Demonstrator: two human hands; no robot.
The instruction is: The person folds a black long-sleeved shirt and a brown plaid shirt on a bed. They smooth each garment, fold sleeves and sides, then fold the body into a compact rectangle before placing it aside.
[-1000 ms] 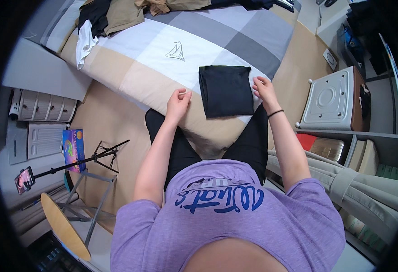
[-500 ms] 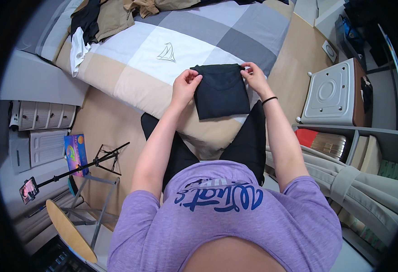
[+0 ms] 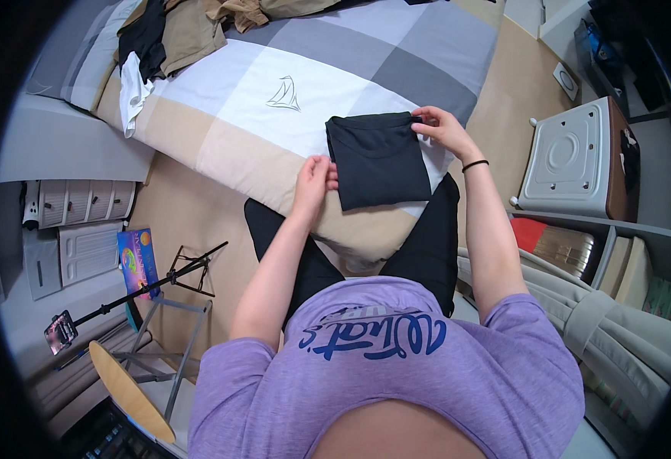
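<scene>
A black T-shirt (image 3: 385, 164) lies folded into a near-square on the end of the bed, its round neckline along the far edge. My right hand (image 3: 444, 131) pinches the far right corner of the shirt between thumb and fingers. At the shirt's left edge, about halfway down, is my left hand (image 3: 314, 186). Its fingers are loosely apart, and their tips touch that edge or slip just under it.
The bed (image 3: 247, 149) has a checked grey, white and beige cover. A heap of clothes (image 3: 190, 38) lies at its far left. A phone tripod (image 3: 148, 289) and a round wooden-topped folding stool (image 3: 129, 394) stand left; a white case (image 3: 569, 157) and a shelf (image 3: 618, 229) are on the right.
My left hand has let go of the far left corner and come down along the shirt's left side. The right hand stays at its corner. The whole view has shifted slightly.
</scene>
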